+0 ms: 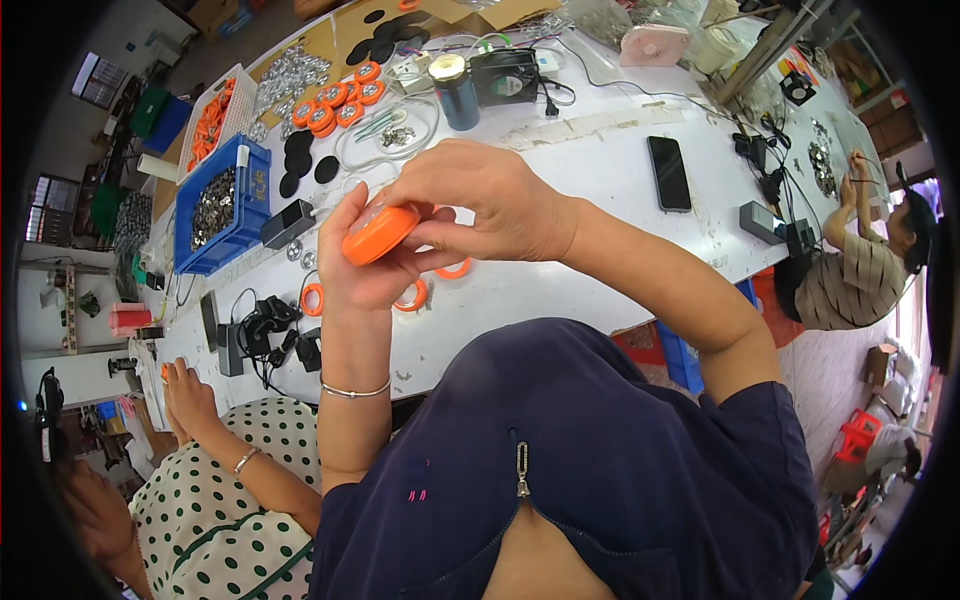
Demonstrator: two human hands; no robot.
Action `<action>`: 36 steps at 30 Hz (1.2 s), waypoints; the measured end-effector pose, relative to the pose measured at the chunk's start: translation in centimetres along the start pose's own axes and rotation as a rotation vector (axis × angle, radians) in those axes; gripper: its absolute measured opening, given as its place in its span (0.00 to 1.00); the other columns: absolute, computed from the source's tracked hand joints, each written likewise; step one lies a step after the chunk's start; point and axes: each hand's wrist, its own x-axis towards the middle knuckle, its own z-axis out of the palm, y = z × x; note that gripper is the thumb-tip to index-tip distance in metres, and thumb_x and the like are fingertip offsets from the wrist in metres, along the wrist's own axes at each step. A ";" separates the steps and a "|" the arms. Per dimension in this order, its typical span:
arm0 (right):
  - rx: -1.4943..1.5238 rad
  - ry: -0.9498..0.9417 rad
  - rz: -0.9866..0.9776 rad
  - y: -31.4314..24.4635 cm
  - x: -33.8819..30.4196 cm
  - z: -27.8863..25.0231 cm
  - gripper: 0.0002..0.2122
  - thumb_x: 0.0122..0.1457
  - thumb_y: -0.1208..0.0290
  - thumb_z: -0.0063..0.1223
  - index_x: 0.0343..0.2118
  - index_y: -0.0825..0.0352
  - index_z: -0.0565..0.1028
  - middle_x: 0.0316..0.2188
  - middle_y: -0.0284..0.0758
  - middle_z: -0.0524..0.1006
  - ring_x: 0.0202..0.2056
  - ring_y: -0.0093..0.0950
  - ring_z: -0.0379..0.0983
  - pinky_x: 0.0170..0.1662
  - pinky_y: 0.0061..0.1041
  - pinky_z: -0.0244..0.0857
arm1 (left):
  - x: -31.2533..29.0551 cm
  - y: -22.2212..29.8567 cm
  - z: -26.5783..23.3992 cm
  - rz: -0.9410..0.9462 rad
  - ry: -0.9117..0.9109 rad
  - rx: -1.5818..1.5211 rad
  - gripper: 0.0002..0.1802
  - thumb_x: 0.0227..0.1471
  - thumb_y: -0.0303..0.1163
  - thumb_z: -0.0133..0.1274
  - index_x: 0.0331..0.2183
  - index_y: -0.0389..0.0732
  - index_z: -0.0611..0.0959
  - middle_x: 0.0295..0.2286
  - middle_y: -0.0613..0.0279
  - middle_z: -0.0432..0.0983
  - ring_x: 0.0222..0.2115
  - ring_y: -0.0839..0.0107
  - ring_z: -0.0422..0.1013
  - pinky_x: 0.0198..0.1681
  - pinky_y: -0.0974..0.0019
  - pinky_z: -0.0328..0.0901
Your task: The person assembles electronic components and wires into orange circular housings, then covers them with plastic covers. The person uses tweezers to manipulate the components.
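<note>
Cradling the orange disc (380, 236) above the bench (590, 285), the left hand (350, 278) curls its fingers about it while the right hand (500, 200) grasps its edge between thumb and fingers; by its look, the disc should be light and stiff, its smooth shell a little slippery and hardly fragile, so the rim seems the surest hold; orange rings (411, 296) lie on the bench near the disc, toward the body; the blue crate (256, 190) stands to its left, the phone (672, 175) well to its right; beyond the disc stand the can (455, 95) and, farther left, piled orange discs (350, 112).
</note>
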 end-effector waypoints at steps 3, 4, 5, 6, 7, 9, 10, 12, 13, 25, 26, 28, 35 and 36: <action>0.038 -0.032 -0.053 -0.1 0.1 -0.3 0.14 0.45 0.74 0.62 0.38 0.63 0.76 0.33 0.34 0.76 0.34 0.32 0.72 0.37 0.28 0.67 | 0.3 0.1 -0.7 -0.056 -0.040 -0.022 0.28 0.59 0.45 0.30 0.46 0.30 0.70 0.42 0.42 0.71 0.42 0.47 0.71 0.43 0.37 0.66; -0.003 -0.044 -0.112 -0.4 0.3 -0.2 0.14 0.45 0.73 0.62 0.37 0.63 0.75 0.32 0.34 0.76 0.33 0.33 0.72 0.35 0.29 0.67 | 0.4 0.2 -0.9 -0.110 -0.158 -0.092 0.30 0.58 0.47 0.31 0.46 0.29 0.70 0.43 0.41 0.71 0.43 0.45 0.70 0.44 0.38 0.66; -0.044 -0.057 -0.171 -0.5 0.5 -0.2 0.14 0.45 0.72 0.62 0.37 0.64 0.75 0.32 0.35 0.75 0.32 0.34 0.72 0.34 0.29 0.67 | 0.3 0.2 -0.9 -0.111 -0.157 -0.090 0.30 0.58 0.47 0.31 0.46 0.29 0.70 0.43 0.41 0.71 0.43 0.45 0.70 0.44 0.38 0.66; -0.045 -0.055 -0.170 -0.6 0.6 -0.2 0.14 0.45 0.72 0.62 0.37 0.64 0.75 0.32 0.35 0.75 0.32 0.34 0.72 0.34 0.29 0.67 | 0.2 0.1 -0.6 -0.131 -0.197 -0.160 0.30 0.58 0.47 0.31 0.46 0.29 0.69 0.43 0.41 0.70 0.43 0.44 0.70 0.44 0.38 0.66; -0.066 -0.051 -0.208 -0.6 0.6 -0.2 0.14 0.45 0.71 0.62 0.36 0.65 0.74 0.32 0.35 0.75 0.31 0.34 0.71 0.34 0.30 0.67 | 0.2 0.0 -0.4 -0.151 -0.237 -0.231 0.31 0.58 0.47 0.31 0.47 0.28 0.69 0.43 0.40 0.70 0.44 0.44 0.70 0.44 0.38 0.65; -0.087 -0.047 -0.246 -0.6 0.5 -0.2 0.14 0.45 0.70 0.62 0.36 0.66 0.73 0.31 0.35 0.74 0.31 0.34 0.71 0.33 0.30 0.66 | 0.2 -0.1 -0.5 -0.148 -0.240 -0.242 0.31 0.58 0.48 0.31 0.47 0.27 0.68 0.43 0.40 0.70 0.43 0.43 0.70 0.44 0.37 0.66; -0.095 -0.046 -0.252 -0.7 0.4 -0.2 0.15 0.45 0.69 0.62 0.35 0.66 0.73 0.31 0.35 0.74 0.30 0.34 0.71 0.33 0.30 0.66 | 0.2 -0.2 -0.6 -0.144 -0.242 -0.254 0.32 0.58 0.48 0.31 0.47 0.27 0.68 0.44 0.39 0.70 0.43 0.42 0.70 0.43 0.36 0.66; -0.102 -0.046 -0.258 -0.7 0.1 -0.1 0.15 0.45 0.69 0.62 0.35 0.67 0.73 0.31 0.35 0.74 0.29 0.34 0.71 0.33 0.31 0.66 | 0.3 -0.4 -0.5 -0.172 -0.288 -0.255 0.32 0.58 0.48 0.31 0.48 0.26 0.67 0.44 0.39 0.70 0.43 0.42 0.70 0.42 0.35 0.67; -0.100 -0.050 -0.258 -0.7 -0.1 -0.1 0.15 0.44 0.69 0.62 0.35 0.67 0.73 0.31 0.35 0.74 0.29 0.35 0.71 0.32 0.31 0.66 | 0.3 -0.5 -0.4 -0.200 -0.335 -0.256 0.33 0.58 0.48 0.31 0.48 0.25 0.67 0.44 0.38 0.69 0.43 0.41 0.70 0.41 0.34 0.67; -0.051 0.053 -0.171 -0.1 0.0 0.2 0.17 0.41 0.73 0.65 0.37 0.66 0.75 0.31 0.35 0.76 0.31 0.32 0.72 0.35 0.27 0.67 | 0.3 -0.3 -0.2 -0.096 -0.123 -0.124 0.28 0.59 0.47 0.30 0.47 0.33 0.69 0.42 0.42 0.70 0.41 0.43 0.71 0.38 0.35 0.67; -0.021 0.059 -0.132 -0.1 0.0 0.3 0.17 0.41 0.74 0.65 0.37 0.65 0.75 0.31 0.35 0.76 0.32 0.32 0.72 0.35 0.27 0.67 | 0.4 -0.2 -0.5 -0.097 -0.122 -0.122 0.28 0.59 0.47 0.30 0.47 0.33 0.69 0.42 0.42 0.70 0.41 0.43 0.71 0.38 0.35 0.67; -0.029 0.059 -0.118 -0.1 -0.1 0.4 0.17 0.41 0.73 0.64 0.37 0.64 0.74 0.31 0.34 0.75 0.33 0.33 0.72 0.36 0.28 0.68 | 0.6 -0.1 -1.0 -0.095 -0.140 -0.135 0.29 0.59 0.48 0.30 0.47 0.32 0.68 0.43 0.41 0.69 0.42 0.44 0.70 0.39 0.36 0.67; -0.058 0.044 -0.169 0.2 0.0 0.1 0.12 0.42 0.72 0.61 0.32 0.62 0.73 0.28 0.32 0.73 0.32 0.33 0.72 0.35 0.29 0.68 | 0.5 -0.2 0.3 -0.111 -0.098 -0.151 0.29 0.59 0.48 0.30 0.47 0.32 0.69 0.43 0.41 0.70 0.41 0.44 0.71 0.40 0.38 0.67; -0.059 0.045 -0.169 0.2 0.0 0.0 0.12 0.42 0.72 0.61 0.32 0.62 0.73 0.28 0.32 0.73 0.32 0.33 0.72 0.35 0.29 0.68 | 0.3 -0.4 0.8 -0.111 -0.139 -0.130 0.29 0.59 0.49 0.30 0.46 0.33 0.70 0.43 0.42 0.70 0.41 0.44 0.71 0.40 0.38 0.67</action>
